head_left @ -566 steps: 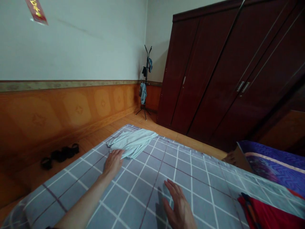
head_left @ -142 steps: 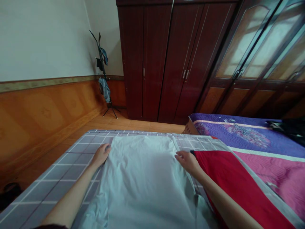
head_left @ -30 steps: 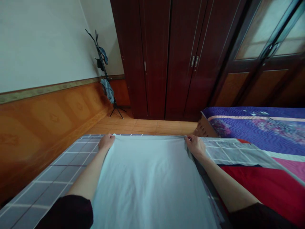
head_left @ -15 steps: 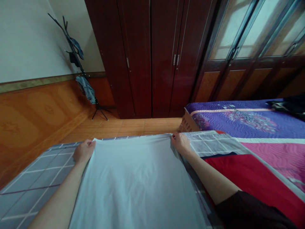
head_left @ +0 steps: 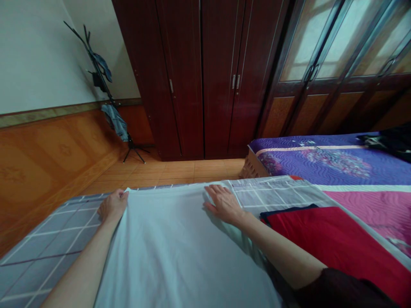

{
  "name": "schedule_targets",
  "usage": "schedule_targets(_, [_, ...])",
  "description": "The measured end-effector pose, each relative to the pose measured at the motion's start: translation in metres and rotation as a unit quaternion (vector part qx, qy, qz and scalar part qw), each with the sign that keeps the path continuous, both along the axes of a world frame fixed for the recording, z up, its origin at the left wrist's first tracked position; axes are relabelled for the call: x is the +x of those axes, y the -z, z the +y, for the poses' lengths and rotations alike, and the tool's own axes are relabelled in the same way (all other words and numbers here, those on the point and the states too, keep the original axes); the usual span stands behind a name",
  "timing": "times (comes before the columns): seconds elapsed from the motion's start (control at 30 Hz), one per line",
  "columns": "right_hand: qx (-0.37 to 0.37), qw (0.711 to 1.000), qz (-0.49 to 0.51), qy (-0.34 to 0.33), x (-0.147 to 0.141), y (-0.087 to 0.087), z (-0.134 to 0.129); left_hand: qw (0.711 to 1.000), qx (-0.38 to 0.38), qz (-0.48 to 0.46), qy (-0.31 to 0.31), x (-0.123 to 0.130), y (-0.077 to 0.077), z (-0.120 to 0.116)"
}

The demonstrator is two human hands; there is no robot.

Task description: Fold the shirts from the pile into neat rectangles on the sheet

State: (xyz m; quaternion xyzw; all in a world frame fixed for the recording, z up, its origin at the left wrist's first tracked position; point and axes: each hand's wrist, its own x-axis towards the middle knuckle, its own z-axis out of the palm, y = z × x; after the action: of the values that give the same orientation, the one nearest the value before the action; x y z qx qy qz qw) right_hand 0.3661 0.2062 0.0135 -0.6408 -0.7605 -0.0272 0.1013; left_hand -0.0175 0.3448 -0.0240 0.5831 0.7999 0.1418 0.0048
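Looking at a pale plaster wall with glossy orange-brown panelling [head_left: 58,149] along the lower half, over on the left. Then a huge glossy dark-red wooden wardrobe [head_left: 189,85], doors closed, right across the back. Next to that, on the right, a brown wooden cabinet with glass panes [head_left: 330,60] in the upper doors.

Closer in, a bed-like surface under a grey sheet with white checks [head_left: 48,248], spreading across the whole foreground. Off to the right and further back, a quilted purple-and-pink floral cover [head_left: 289,156]. In the far left corner, a skinny black metal coat rack [head_left: 107,90], looking tilted from this angle.

Now the main item: a smooth pale blue-white cloth [head_left: 186,244]. Lies mostly flat on the checked sheet, front and centre, running off the bottom of the view. Just right of it, a flat bright red cloth with a navy edge [head_left: 327,235]. Way over at the right edge, a rumpled black heap of fabric [head_left: 391,143] on the purple part; can't tell what kind. Also a faded denim-blue cloth [head_left: 115,122] hanging low on the rack.

Down to the hands. Left hand [head_left: 113,205]: pinching the far left corner of the pale cloth between thumb and fingers. Right hand [head_left: 224,203]: palm down by the far right corner, fingers loosely spread, gripping nothing. Can't tell whether resting on the fabric or just above it.
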Motion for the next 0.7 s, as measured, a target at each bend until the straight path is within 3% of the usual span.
schedule_targets(0.07, [-0.015,1.0,0.0,-0.023,-0.003,0.007,0.0,1.0,0.01,0.01,0.005,0.002,-0.003,-0.003])
schedule_targets(0.13, [-0.019,1.0,0.003,0.016,0.0,0.014,0.002,0.996,0.071,0.042,0.033,0.011,-0.009,-0.007])
schedule_targets(0.23, [-0.011,0.999,0.008,0.038,0.002,0.02,0.004,0.972,0.161,0.058,0.163,0.039,-0.018,-0.016])
schedule_targets(0.33, [-0.016,0.999,0.006,-0.038,-0.002,0.021,0.001,0.927,0.097,0.008,0.362,0.074,-0.019,-0.026])
schedule_targets(0.4, [-0.007,1.0,0.006,-0.021,-0.005,0.019,-0.001,0.898,0.063,0.002,0.436,0.093,-0.015,-0.034])
schedule_targets(0.47, [0.014,1.0,0.008,0.009,-0.007,0.016,-0.003,0.88,0.064,-0.008,0.471,0.105,-0.009,-0.041])
schedule_targets(0.6, [0.028,0.998,0.013,-0.061,-0.008,0.01,-0.005,0.83,0.048,-0.051,0.554,0.118,-0.005,-0.052])
schedule_targets(0.7, [0.033,0.998,0.013,-0.046,-0.008,0.009,-0.004,0.825,0.035,-0.043,0.563,0.12,-0.005,-0.053])
